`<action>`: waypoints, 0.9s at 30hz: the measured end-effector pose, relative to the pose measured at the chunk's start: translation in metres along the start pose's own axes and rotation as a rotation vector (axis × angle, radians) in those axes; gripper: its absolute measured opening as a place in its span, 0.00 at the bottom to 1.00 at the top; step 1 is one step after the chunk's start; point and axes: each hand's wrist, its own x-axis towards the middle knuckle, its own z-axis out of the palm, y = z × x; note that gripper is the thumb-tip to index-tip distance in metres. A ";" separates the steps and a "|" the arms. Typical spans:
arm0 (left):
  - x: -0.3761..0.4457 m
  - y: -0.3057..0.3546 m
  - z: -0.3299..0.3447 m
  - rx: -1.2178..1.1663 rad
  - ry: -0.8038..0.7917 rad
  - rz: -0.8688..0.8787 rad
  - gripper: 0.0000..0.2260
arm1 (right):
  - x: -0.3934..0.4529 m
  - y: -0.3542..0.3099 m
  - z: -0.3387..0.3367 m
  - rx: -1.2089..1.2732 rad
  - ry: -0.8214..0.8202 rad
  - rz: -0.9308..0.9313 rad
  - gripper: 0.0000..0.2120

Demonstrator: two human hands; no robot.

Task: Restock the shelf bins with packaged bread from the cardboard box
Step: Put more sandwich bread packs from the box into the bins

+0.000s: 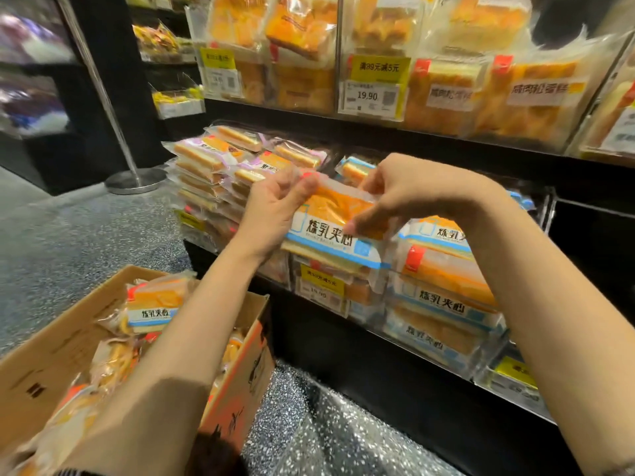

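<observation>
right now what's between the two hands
In the head view, one bread pack spans the gap; the left hand and right hand each pinch its top edge.

Both forearms, bare, reach forward and up to the packet (335, 221), the left from lower left, the right from lower right with its elbow bent outward. Left hand (275, 209): at the packet's left end, palm turned inward, fingers curled, thumb and fingertips pinching the upper left edge. Right hand (395, 190): at the packet's right end, wrist flexed downward, back of the hand uppermost, fingers curled over the top edge, thumb pressed against the front face.
</observation>
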 end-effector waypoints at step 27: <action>0.013 -0.058 -0.003 0.877 0.288 0.171 0.06 | 0.037 0.026 0.052 0.087 0.677 0.001 0.14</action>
